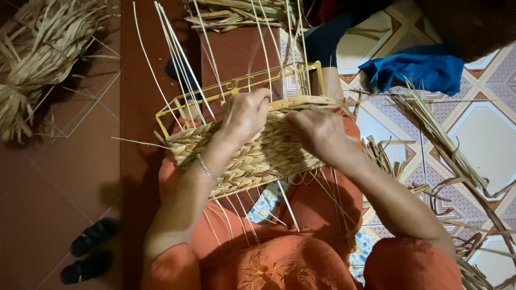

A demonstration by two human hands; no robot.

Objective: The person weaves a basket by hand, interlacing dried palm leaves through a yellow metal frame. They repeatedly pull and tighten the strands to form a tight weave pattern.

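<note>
Left hand [244,115] and right hand [317,131] both gripping rim of half-woven tan straw basket [252,156] on yellow wire frame [236,86], loose strands at 12 o'clock

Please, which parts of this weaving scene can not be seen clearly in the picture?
- Head view: fingertips of left hand and right hand curl behind the basket rim.
- Basket's far side: hidden by its woven wall.
- Straw bundle: cut off by the left edge.
</note>
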